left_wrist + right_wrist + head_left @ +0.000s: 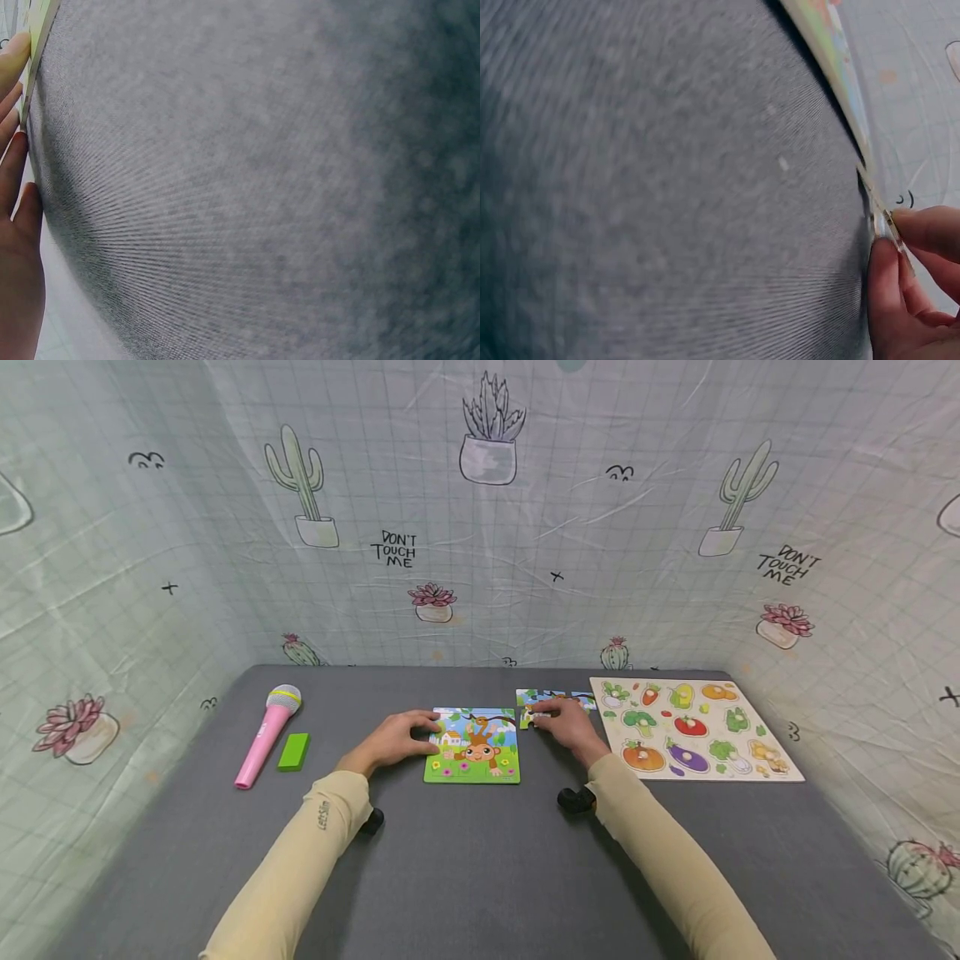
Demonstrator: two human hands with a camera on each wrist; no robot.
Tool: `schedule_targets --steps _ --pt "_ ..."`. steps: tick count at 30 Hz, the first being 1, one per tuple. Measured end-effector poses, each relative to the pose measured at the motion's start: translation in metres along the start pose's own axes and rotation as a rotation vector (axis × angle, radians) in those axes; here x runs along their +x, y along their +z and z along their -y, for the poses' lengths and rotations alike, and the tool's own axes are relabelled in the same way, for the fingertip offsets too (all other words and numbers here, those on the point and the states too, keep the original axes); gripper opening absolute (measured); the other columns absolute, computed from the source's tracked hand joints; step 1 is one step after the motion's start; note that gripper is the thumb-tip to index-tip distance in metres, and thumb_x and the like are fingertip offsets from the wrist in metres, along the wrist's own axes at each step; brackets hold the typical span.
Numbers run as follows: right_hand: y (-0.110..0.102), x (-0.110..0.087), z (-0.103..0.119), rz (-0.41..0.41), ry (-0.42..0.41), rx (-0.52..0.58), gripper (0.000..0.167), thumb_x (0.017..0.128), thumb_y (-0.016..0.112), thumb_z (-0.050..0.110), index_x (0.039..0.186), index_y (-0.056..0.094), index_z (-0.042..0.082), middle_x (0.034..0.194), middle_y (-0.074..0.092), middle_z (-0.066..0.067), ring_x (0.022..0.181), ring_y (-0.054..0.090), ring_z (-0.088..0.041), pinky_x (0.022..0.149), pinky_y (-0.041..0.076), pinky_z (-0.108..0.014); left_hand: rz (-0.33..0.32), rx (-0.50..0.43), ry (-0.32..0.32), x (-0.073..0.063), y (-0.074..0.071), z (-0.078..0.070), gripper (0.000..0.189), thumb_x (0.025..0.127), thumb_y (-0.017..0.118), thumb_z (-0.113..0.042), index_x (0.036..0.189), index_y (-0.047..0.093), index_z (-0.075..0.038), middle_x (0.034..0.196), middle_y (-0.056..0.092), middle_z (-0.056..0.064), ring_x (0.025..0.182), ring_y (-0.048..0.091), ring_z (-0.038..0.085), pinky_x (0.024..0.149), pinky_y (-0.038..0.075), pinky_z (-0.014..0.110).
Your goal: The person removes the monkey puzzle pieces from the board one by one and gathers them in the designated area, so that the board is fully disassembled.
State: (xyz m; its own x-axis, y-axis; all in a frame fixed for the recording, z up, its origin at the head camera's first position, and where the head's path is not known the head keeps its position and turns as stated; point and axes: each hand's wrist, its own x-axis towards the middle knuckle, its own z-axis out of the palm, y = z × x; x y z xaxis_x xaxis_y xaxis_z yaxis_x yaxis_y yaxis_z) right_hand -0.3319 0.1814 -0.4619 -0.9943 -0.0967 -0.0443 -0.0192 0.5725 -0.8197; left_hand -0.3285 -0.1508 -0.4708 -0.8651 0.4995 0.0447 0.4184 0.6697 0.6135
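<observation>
Pressing sideways could slide the square, flat, brightly printed monkey puzzle [474,752] between your hands on the grey table [465,877]; your left hand [393,739] spreads thumb and fingers against its left edge. Left-wrist view: those fingers look fairly straight. Right-wrist view: your right hand [919,281] pinches a thin, tilted puzzle piece [885,212]; a slack pinch could drop it.

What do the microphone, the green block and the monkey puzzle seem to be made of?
Microphone: probably plastic, since the pink handle looks smooth and evenly coloured; its silver head may be metal mesh or plastic.
Green block: painted wood or plastic, with flat, even colour; I can't tell which.
Monkey puzzle: likely thin wood or card, judging by its flat, printed face.
</observation>
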Motion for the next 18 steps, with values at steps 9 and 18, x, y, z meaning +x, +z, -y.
schedule_targets --steps 9,18 --pt "-0.0008 0.0020 -0.0029 -0.009 -0.054 -0.117 0.029 0.094 0.065 0.012 0.121 0.069 0.005 0.127 0.060 -0.016 0.113 0.057 -0.035 0.086 0.051 -0.046 0.011 0.005 0.006 0.0003 -0.0017 0.0005 0.041 0.088 0.075 -0.028 0.122 0.068 -0.007 0.146 0.049 0.009 0.139 0.037 0.033 0.114 0.031 0.052" --pt "-0.0006 0.0022 -0.0067 0.014 -0.183 -0.233 0.032 0.088 0.071 0.009 0.119 0.069 0.000 0.118 0.062 -0.018 0.106 0.059 -0.036 0.086 0.051 -0.047 0.008 0.016 0.009 0.0004 -0.0014 0.0001 0.041 0.087 0.075 -0.028 0.122 0.068 -0.007 0.146 0.049 0.010 0.139 0.038 0.033 0.114 0.031 0.051"
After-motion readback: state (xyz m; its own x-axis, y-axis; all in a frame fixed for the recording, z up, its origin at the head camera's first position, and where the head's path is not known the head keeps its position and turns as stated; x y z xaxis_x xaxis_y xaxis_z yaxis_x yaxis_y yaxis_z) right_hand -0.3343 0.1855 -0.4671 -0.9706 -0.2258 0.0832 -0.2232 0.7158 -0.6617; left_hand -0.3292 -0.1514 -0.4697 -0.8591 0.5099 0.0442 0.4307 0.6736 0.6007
